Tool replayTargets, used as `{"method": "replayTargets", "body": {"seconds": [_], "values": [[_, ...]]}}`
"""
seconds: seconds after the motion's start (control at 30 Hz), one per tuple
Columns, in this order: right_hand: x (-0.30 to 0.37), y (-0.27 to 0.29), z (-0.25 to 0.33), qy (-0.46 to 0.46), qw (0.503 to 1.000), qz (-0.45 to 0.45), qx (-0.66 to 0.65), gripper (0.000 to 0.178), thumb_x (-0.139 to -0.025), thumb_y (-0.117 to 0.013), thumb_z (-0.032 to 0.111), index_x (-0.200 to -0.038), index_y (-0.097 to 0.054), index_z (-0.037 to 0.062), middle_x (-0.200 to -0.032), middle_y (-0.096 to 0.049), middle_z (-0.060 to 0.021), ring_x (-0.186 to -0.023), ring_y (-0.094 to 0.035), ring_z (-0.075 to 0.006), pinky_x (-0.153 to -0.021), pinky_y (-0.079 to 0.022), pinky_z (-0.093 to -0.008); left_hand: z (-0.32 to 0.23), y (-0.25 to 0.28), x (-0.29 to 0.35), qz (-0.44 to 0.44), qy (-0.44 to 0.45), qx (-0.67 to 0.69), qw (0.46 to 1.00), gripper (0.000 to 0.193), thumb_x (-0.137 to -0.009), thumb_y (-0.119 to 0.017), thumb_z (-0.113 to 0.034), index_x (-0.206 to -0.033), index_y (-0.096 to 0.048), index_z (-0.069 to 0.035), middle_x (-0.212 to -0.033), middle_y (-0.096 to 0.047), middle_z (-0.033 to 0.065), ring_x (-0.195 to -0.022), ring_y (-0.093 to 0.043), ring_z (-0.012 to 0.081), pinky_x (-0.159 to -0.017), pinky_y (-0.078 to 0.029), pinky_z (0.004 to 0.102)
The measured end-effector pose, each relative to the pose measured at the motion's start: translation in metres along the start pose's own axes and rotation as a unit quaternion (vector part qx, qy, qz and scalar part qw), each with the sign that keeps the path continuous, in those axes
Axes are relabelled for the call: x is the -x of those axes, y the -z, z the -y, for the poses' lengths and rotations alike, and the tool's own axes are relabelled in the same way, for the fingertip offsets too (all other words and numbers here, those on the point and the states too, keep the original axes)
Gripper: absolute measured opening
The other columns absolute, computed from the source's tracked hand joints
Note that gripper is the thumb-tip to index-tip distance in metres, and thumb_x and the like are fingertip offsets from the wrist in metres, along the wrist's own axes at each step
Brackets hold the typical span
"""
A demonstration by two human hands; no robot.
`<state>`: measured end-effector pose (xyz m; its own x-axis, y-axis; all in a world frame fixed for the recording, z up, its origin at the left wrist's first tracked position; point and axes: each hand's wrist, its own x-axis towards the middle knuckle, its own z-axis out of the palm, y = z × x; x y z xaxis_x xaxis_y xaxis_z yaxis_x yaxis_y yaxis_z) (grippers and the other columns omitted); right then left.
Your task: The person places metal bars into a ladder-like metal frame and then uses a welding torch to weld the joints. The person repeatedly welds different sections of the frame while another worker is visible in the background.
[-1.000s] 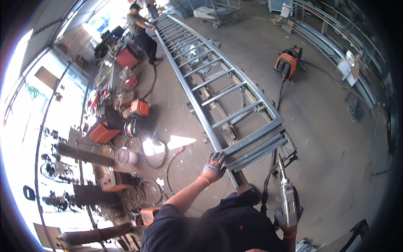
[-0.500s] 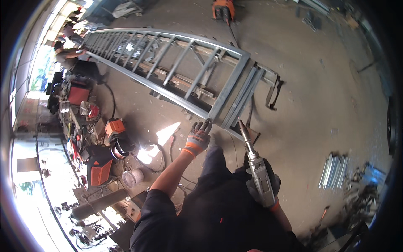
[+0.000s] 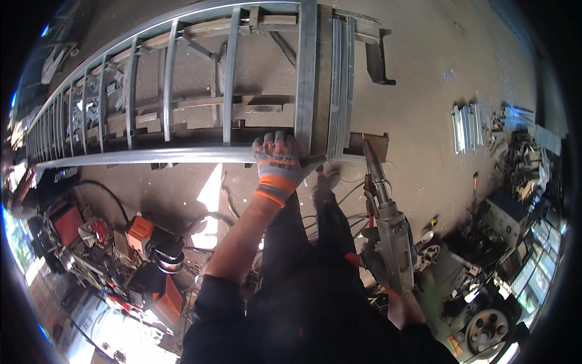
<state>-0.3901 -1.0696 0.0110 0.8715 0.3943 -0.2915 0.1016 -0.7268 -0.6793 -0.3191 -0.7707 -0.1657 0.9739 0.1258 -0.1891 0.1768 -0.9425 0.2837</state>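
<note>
Here, at the far left edge, a co-worker (image 3: 23, 195) shows only in part, beside the narrow-looking end of a ladder-like metal frame (image 3: 182, 155). The frame stretches across the upper left, its rungs running from the near rail to the far one, with brown beams (image 3: 267, 108) visible beneath. Below it, on the near side, sit a red box (image 3: 65, 221), two orange machines (image 3: 140, 232) and a spool (image 3: 170, 259), with a bright patch of light on the floor (image 3: 418, 121) to their right.

The left hand (image 3: 279, 162), gloved in grey and orange, lies on the frame's near right corner. Its grip is spread: the fingers rest over the near rail and the thumb points out to the right.

Just past the end bar, slim silver bars (image 3: 342, 85) lie side by side, and a dark bracket (image 3: 379, 60) juts out near their far end.

The right hand (image 3: 377, 267) has its grip closed around a metal tool (image 3: 397, 252), partly hidden behind it. The tool's slender nozzle points up toward a corner plate (image 3: 377, 145); whether they touch, I cannot tell.

Further right, silver strips (image 3: 467, 128) lie on the floor near a scrap heap (image 3: 509, 145), with a round wheel (image 3: 487, 330) at lower right.
</note>
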Motion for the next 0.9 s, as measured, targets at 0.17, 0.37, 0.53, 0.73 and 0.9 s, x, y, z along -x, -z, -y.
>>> {"method": "replayTargets", "body": {"seconds": [0.17,0.37,0.53,0.73,0.9], "values": [[0.023,-0.05,-0.022,0.044,0.991,-0.058,0.116,0.039,-0.085,-0.073,0.011,-0.123,-0.067,0.0017,-0.101,-0.076,-0.0091,-0.077,-0.074,-0.0202,-0.069,-0.058,-0.0312,0.003,0.006,-0.003,-0.023,-0.037,0.032,0.999,0.07,-0.073,-0.079,-0.068,-0.108,-0.072,-0.007,-0.12,-0.062,0.0148,-0.119,-0.057,0.0402,-0.105,-0.039,0.0559],[0.04,-0.06,-0.053,-0.238,0.886,0.103,-0.385,0.051,-0.111,-0.055,0.031,-0.151,-0.051,-0.0009,-0.115,-0.07,-0.0208,-0.098,-0.075,-0.0275,-0.112,-0.053,-0.0444,0.049,0.023,-0.028,-0.145,-0.126,0.153,0.969,0.035,-0.09,-0.067,-0.027,-0.113,-0.069,-0.002,-0.117,-0.062,0.0201,-0.115,-0.058,0.0407,-0.098,-0.044,0.0553],[0.038,-0.073,-0.065,-0.354,0.878,0.06,-0.316,0.054,-0.112,-0.053,0.031,-0.157,-0.044,0.0004,-0.145,-0.057,-0.0193,-0.139,-0.054,-0.0283,-0.132,-0.027,-0.0493,0.038,0.003,-0.061,-0.291,-0.142,0.048,0.945,0.047,-0.092,-0.064,-0.014,-0.137,-0.056,0.0,-0.123,-0.062,0.0239,-0.112,-0.061,0.0416,-0.098,-0.044,0.054],[0.046,-0.069,-0.085,-0.338,0.877,0.073,-0.335,0.06,-0.106,-0.054,0.034,-0.157,-0.041,0.0039,-0.141,-0.058,-0.0121,-0.123,-0.054,-0.0264,-0.108,-0.034,-0.0446,0.028,0.028,-0.055,-0.303,-0.189,0.114,0.927,0.044,-0.094,-0.064,-0.013,-0.136,-0.058,0.0,-0.131,-0.06,0.0245,-0.12,-0.06,0.0437,-0.103,-0.044,0.0525],[0.036,-0.065,-0.078,-0.39,0.561,-0.073,-0.727,0.061,-0.104,-0.058,0.044,-0.148,-0.049,0.0042,-0.128,-0.07,-0.0177,-0.075,-0.073,-0.0227,-0.062,-0.061,-0.0354,0.007,0.013,-0.057,-0.315,-0.119,0.019,0.942,0.065,-0.092,-0.068,-0.03,-0.15,-0.052,-0.006,-0.15,-0.054,0.0217,-0.14,-0.05,0.0431,-0.12,-0.027,0.0643]]}}
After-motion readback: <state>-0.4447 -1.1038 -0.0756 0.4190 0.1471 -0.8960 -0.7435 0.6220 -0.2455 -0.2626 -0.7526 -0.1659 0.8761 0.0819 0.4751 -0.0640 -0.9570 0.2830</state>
